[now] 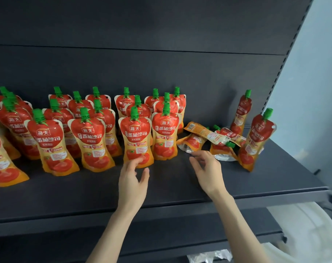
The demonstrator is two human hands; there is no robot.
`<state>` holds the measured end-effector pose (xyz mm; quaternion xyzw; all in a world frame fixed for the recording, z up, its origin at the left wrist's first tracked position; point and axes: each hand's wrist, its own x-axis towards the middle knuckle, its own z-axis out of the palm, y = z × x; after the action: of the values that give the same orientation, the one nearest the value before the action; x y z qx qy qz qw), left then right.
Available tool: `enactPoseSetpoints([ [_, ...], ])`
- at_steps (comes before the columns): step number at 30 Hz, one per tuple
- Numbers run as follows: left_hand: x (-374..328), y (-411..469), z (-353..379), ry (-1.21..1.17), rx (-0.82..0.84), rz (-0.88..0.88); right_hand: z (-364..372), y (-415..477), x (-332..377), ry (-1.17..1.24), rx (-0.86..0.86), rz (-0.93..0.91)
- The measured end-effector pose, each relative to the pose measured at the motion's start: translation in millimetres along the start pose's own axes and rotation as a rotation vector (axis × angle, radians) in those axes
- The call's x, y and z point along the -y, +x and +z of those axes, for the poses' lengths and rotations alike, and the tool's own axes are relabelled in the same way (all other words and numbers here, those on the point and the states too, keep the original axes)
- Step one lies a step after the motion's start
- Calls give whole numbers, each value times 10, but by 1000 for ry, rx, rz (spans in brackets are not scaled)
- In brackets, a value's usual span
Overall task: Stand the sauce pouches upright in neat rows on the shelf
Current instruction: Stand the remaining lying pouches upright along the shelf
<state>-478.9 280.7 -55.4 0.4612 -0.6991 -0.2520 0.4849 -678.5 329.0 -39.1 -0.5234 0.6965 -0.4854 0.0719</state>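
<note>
Several red-and-orange sauce pouches with green caps stand upright in rows across the left and middle of the dark shelf [180, 186]. My left hand [133, 179] is open, its fingers just in front of the base of a front-row pouch [135, 139]. My right hand [207, 168] is open with fingers spread, close to a small heap of fallen pouches [208, 137] lying flat at the right. Two more pouches stand at the far right, one near the back [241, 112] and one turned sideways at the front [256, 139].
The shelf's dark back panel rises behind the rows. A perforated upright post [286, 59] bounds the shelf on the right. Below is a lower shelf edge [161, 242], with white material [313, 234] at the bottom right.
</note>
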Motion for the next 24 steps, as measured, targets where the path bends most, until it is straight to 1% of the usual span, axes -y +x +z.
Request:
enactPoseSetpoints([
  [3, -245, 0, 230, -54, 110, 33, -312, -24, -83, 4, -74, 13],
  [7, -546, 22, 688, -120, 206, 54, -747, 12, -273, 42, -156, 45],
  [11, -832, -7, 1253, -178, 236, 26, -1136, 92, -548, 96, -282, 81],
  [13, -988, -12, 1522, -223, 235, 7, -1291, 156, -679, 143, -305, 131],
  [15, -1120, 2, 1758, -266, 264, -3, -1379, 252, -796, 180, -256, 159],
  [18, -1258, 35, 1993, -321, 299, -55, -1426, 406, -950, 247, -117, 150],
  [20, -1304, 42, 2071, -332, 304, -72, -1469, 487, -1035, 276, -57, 141],
  [24, -1376, 113, 2143, -394, 376, -95, -1634, 628, -1110, 405, 7, 55],
])
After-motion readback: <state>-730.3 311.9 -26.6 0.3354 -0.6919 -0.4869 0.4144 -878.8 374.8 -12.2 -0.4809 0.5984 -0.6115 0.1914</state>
